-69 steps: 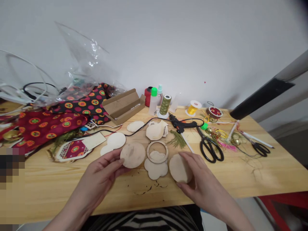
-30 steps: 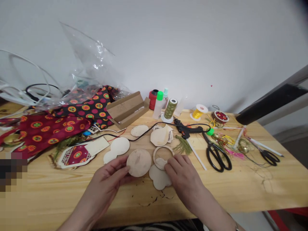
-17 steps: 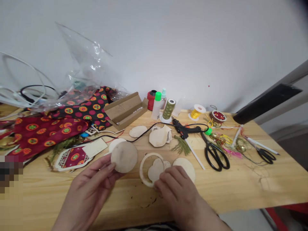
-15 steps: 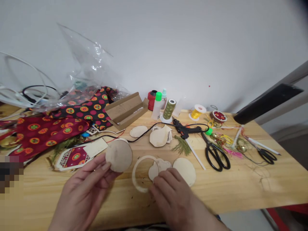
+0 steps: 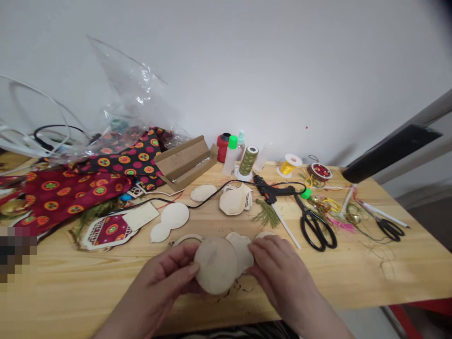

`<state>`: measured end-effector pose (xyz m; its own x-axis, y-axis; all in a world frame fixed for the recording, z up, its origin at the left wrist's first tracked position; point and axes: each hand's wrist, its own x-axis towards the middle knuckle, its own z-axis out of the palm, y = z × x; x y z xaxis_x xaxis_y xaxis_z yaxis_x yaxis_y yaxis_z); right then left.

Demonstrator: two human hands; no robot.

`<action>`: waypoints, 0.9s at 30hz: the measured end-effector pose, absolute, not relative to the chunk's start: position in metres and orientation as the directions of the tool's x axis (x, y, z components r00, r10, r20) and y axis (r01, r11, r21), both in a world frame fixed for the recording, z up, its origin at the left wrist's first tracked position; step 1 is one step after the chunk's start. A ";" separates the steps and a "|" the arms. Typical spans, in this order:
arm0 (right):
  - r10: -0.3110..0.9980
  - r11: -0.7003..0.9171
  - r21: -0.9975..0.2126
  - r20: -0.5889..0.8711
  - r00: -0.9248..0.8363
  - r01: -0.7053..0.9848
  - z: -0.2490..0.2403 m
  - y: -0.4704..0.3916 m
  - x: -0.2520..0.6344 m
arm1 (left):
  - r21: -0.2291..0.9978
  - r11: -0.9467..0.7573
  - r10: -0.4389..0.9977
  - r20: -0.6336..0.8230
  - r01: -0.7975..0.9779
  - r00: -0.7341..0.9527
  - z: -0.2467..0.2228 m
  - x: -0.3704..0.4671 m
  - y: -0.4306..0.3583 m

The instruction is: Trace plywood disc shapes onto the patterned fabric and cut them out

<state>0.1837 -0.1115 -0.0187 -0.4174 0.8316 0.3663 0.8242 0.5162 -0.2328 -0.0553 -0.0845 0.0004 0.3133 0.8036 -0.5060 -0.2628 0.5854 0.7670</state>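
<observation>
In the head view, my left hand grips a round wooden disc by its left edge, thumb on the face. My right hand pinches a scalloped wooden piece at its right side. The disc overlaps the scalloped piece in front; I cannot tell whether they touch. A thin wooden ring lies mostly hidden behind my left hand and the disc. Another pale round piece shows just above my right hand. Left of the ring rests a gourd-shaped wooden piece.
Behind are a hot glue gun with a black cord, an open cardboard box, bottles and a green thread spool. Black-handled scissors lie at right. Patterned fabric and a plastic bag cover the left.
My left hand has brought the disc rightward and down, in front of the scalloped piece. The right hand has lifted that piece. The gourd-shaped piece is now uncovered.
</observation>
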 end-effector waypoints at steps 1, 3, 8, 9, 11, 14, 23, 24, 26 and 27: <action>0.858 0.469 -0.218 0.344 -0.382 0.856 -0.018 -0.114 0.195 | 0.760 0.615 0.765 -0.512 -0.209 0.390 -0.001 -0.054 -0.086; 0.912 0.362 -0.187 0.275 -0.305 0.913 -0.017 -0.119 0.213 | 0.758 0.641 0.709 -0.523 -0.123 0.474 -0.004 -0.052 -0.087; 0.951 0.277 -0.184 0.192 -0.241 0.943 -0.018 -0.123 0.225 | 0.781 0.623 0.714 -0.546 -0.040 0.438 -0.014 -0.054 -0.087; 0.952 0.275 -0.190 0.191 -0.239 0.943 -0.018 -0.122 0.224 | 0.787 0.616 0.725 -0.547 -0.038 0.419 -0.015 -0.055 -0.087; 0.951 0.276 -0.199 0.194 -0.238 0.940 -0.018 -0.120 0.221 | 0.805 0.592 0.756 -0.534 -0.047 0.379 -0.019 -0.059 -0.086; 0.954 0.272 -0.214 0.186 -0.234 0.938 -0.018 -0.116 0.216 | 0.825 0.561 0.801 -0.516 -0.077 0.305 -0.023 -0.066 -0.085; 0.963 0.220 -0.237 0.206 -0.173 0.946 -0.012 -0.106 0.199 | 0.810 0.521 0.852 -0.514 -0.269 0.101 -0.012 -0.071 -0.084; 0.961 0.235 -0.253 0.207 -0.185 0.939 -0.010 -0.106 0.195 | 0.801 0.512 0.854 -0.514 -0.311 0.081 -0.008 -0.069 -0.083; 0.946 0.310 -0.295 0.189 -0.263 0.904 -0.007 -0.105 0.185 | 0.791 0.479 0.861 -0.507 -0.381 0.031 -0.001 -0.065 -0.081; 0.933 0.357 -0.315 0.171 -0.318 0.879 -0.006 -0.105 0.180 | 0.788 0.462 0.865 -0.503 -0.407 0.007 0.002 -0.064 -0.080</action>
